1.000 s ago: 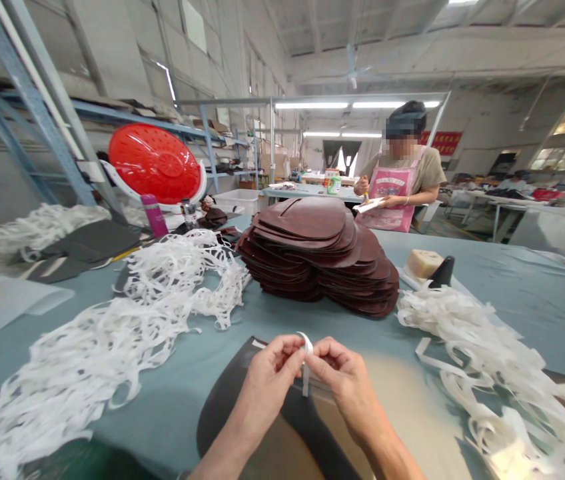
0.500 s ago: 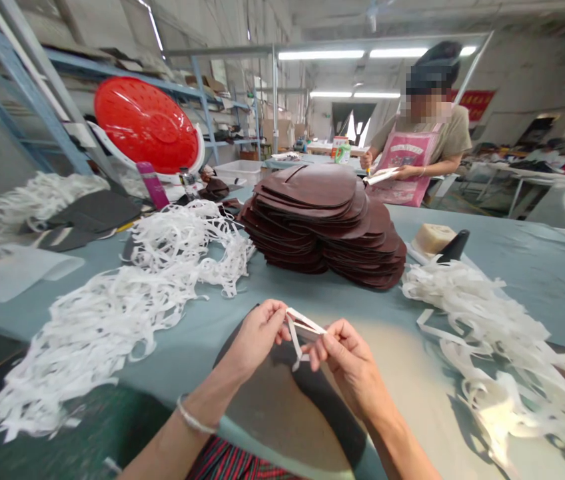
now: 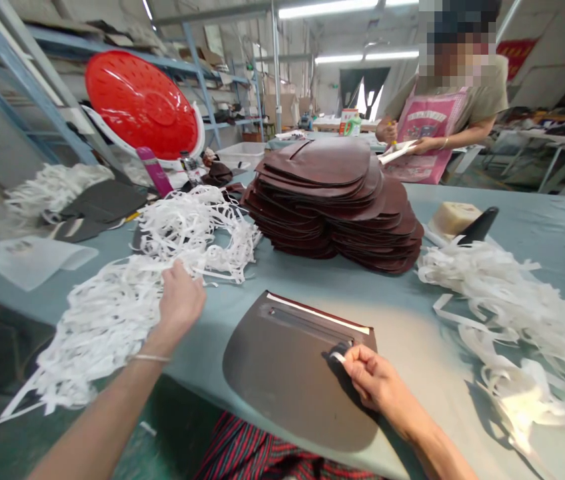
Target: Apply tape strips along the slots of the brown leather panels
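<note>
A flat dark leather piece (image 3: pixel 282 360) lies at the table's near edge, a white tape strip (image 3: pixel 318 312) running along its top edge. My right hand (image 3: pixel 375 383) rests on its right side, fingers pinched on the end of a white strip. My left hand (image 3: pixel 180 301) has reached out left to the heap of white paper strips (image 3: pixel 112 313); its fingers are curled down into the heap and hidden from view. A tall stack of dark red leather pieces (image 3: pixel 335 203) stands behind the flat piece.
Another pile of white strips (image 3: pixel 507 300) lies at the right, with a beige block (image 3: pixel 455 217) and a black tool (image 3: pixel 480 225) behind it. A red basin (image 3: pixel 137 107) and blue shelving stand at the back left. A person in a pink apron (image 3: pixel 430 133) works across the table.
Both hands were together peeling a white strip over the leather piece. The left hand has since swung out left to the strip heap, and the right has dropped onto the piece's right side.
</note>
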The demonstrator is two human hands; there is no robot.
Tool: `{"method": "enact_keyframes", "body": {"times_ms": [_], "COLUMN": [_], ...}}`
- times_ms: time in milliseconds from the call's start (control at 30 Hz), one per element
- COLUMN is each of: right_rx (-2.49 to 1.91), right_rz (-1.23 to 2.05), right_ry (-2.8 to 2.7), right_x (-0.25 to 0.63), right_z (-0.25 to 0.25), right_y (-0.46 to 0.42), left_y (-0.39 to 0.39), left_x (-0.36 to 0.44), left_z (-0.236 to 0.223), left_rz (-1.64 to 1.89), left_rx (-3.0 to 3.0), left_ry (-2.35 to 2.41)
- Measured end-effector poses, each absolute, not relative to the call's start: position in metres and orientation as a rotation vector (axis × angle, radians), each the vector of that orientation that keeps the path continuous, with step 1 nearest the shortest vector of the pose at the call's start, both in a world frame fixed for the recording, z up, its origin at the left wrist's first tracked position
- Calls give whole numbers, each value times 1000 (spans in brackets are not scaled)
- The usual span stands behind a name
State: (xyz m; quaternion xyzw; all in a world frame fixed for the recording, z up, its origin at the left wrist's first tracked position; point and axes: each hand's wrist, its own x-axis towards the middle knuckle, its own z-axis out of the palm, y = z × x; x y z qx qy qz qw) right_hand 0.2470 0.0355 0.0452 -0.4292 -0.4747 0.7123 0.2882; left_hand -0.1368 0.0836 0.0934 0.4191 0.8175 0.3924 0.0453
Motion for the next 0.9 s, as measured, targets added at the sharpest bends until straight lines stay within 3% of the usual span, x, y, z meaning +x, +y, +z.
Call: {"method": "enact_keyframes", "body": {"times_ms": [167,233,333,467,567,667,900], "right_rx": [-1256,-1306,-1378,-1229,-1282,-1494,-1477], "right_rz": [1834,1890,1954,1782,1529,1189,1349], "right_ry": [-1550,-1642,-1697,-1742,-1861,-2014,-1999], "right_x": [263,280,290,258,236,245,282], "right_z": [48,52,59,72,79,79,58], "right_y": [26,20,12,7,10,12,15], "left_y": [26,1,-20,-16,-8,-4,2], "left_x": [-67,-50,-33,8,36,33,-12], "left_z": [40,30,35,60,74,76,67], "left_rz": [776,664,608,771,641,534,532], "left_rx": [2094,2162,2084,1998,1812,1607,1655], "left_ry": [1908,1877,1954,1744,1458,1474,1539]}}
